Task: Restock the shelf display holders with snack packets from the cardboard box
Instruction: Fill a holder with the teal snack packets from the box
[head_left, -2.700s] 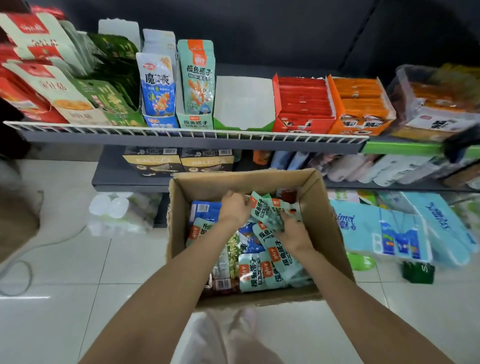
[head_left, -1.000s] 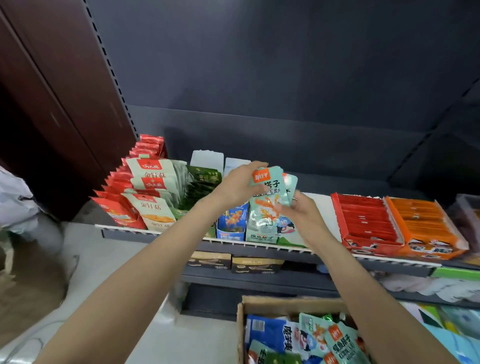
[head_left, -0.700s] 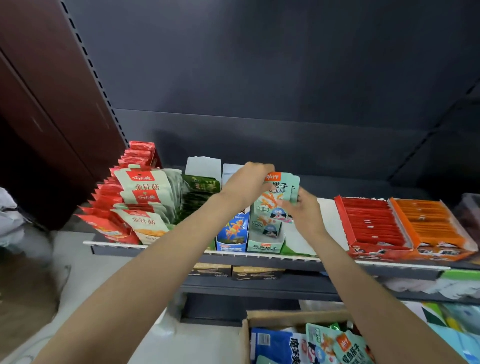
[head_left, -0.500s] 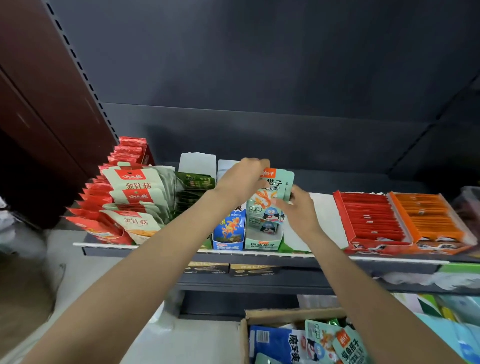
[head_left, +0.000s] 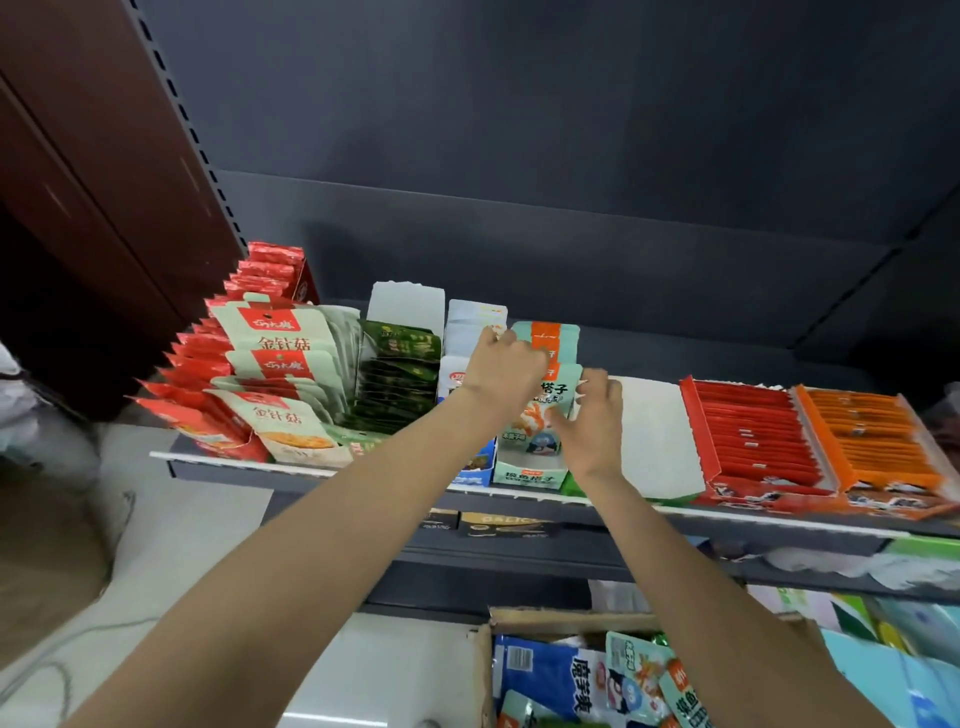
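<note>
Mint-green snack packets (head_left: 545, 395) stand upright in a matching holder (head_left: 527, 475) on the shelf (head_left: 363, 475), and both hands are at them. The left hand (head_left: 506, 371) is curled over the top left of the front packet, gripping it near its orange header; how many packets it holds cannot be told. The right hand (head_left: 592, 421) is at the packets' right edge with its fingers (head_left: 597, 382) spread and only lightly bent, touching the edge rather than closing round it. Just left of this holder stands a blue holder (head_left: 475, 467) with pale packets, mostly hidden by the left forearm, then dark green packets (head_left: 400, 374) and, further left, red and cream packets (head_left: 275, 364) fanned out. Right of the mint holder lies a white holder (head_left: 657, 436) with a green front, showing bare card. Beyond it sit a red tray (head_left: 753, 441) and an orange tray (head_left: 872, 441), each full of flat sachets. Below, at the frame's bottom edge, the cardboard box (head_left: 566, 621) stands on the floor in front of the shelf, with blue packets (head_left: 550, 675) and more mint ones (head_left: 644, 680) lying loose inside. A lower shelf (head_left: 519, 556) carries dark boxes.
</note>
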